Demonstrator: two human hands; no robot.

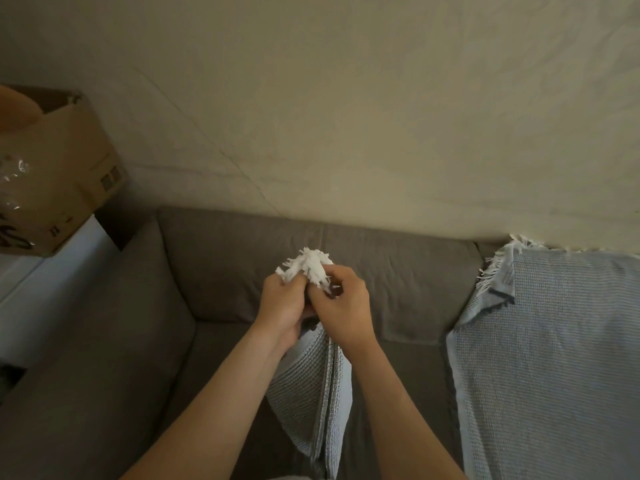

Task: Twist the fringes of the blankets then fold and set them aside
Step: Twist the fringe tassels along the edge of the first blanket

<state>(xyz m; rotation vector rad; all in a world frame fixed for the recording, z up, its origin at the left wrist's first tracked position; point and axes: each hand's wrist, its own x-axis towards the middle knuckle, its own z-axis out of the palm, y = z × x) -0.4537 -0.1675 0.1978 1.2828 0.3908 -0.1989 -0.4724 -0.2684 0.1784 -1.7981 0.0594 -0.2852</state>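
Head view: fingers (337,273) of left hand (282,303) and right hand (343,306) pinch the white fringe (308,265) bunched above them.

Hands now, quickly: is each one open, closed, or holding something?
Left hand: grips the white fringe bunch.
Right hand: pinches the same fringe.

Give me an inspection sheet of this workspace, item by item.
Surface: grey sofa, worked over from in front.
Job's things: held blanket hangs bunched from both hands, its white fringe gathered on top; second blanket draped over the sofa's right side.
Clutter: cardboard box at far left, clear plastic in front of it.
Grippers: left hand and right hand both grip the white fringe.
Cables: nothing seen.
Surroundings: plain cream wall behind the sofa.
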